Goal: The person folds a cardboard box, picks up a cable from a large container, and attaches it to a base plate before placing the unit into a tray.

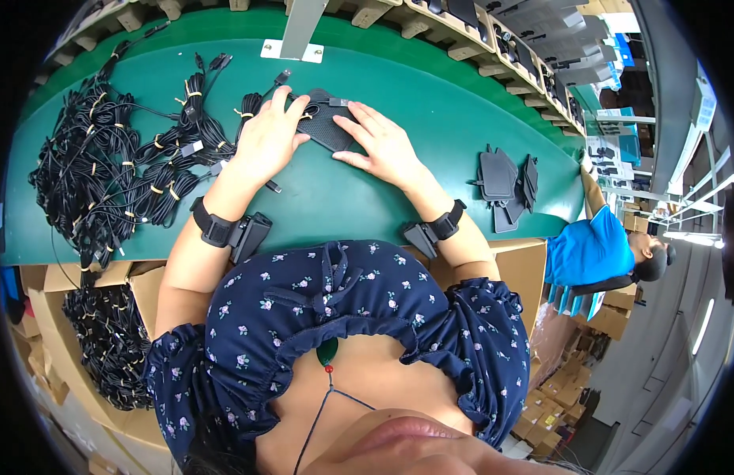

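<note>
A flat black mesh-textured piece [326,129] lies on the green table, with a coiled black USB cable [311,111] on its upper left part. My left hand [270,133] is closed on that coil, its index finger and thumb at the coil's edge. My right hand [380,148] rests at the piece's right side, its fingers stretched and apart. Its fingertips are close to the cable's USB plug [339,102]. Another tied cable bundle [249,104] shows behind my left hand. Beside it a USB plug [282,77] points away from me.
A heap of tied black cables [86,170] covers the table's left side. Several flat black pieces [500,182] are stacked to the right. A metal post [302,36] stands at the far edge. An open carton [54,332] of cables sits lower left. A co-worker in blue [593,252] is at right.
</note>
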Tool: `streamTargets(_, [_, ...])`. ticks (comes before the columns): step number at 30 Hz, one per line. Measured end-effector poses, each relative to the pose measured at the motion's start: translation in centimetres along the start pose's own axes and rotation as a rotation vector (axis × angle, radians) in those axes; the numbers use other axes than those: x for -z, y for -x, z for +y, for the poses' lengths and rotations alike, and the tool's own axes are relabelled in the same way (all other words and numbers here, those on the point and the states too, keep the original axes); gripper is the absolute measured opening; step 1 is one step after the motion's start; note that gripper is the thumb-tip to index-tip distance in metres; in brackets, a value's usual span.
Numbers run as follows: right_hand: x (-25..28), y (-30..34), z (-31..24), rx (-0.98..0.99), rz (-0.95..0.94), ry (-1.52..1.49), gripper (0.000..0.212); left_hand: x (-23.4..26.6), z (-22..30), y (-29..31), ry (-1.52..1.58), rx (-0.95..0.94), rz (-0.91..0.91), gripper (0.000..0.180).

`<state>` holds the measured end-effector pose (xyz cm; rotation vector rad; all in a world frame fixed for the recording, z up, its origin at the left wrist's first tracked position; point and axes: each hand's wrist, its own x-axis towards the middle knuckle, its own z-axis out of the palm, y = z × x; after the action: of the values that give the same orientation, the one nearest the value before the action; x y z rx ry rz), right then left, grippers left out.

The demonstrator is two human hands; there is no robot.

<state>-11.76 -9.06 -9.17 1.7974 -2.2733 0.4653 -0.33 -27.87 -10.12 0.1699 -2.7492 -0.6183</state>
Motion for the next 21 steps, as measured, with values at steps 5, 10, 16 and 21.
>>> streamTargets(5, [0.1, -0.6, 2.4, -0.124, 0.162, -0.351, 0.026, 0.8, 0.1, -0.6, 0.151, 0.137, -0.018, 0.046])
streamTargets(10, [-0.7, -3.3, 2.8, -0.528, 0.403, -0.996, 0.011, 0.6, 0.2, -0.7, 0.270, 0.152, 0.016, 0.038])
streamTargets(16, [0.0, -9.4, 5.6, -0.269, 0.566, -0.470, 0.019, 0.4, 0.0, -1.1, 0.575, 0.262, 0.071, 0.031])
streamTargets(21, [7.4, -15.2, 11.8, -0.120, 0.895, 0.098, 0.007, 0.8, 0.7, -0.6, 0.411, 0.205, 0.035, 0.027])
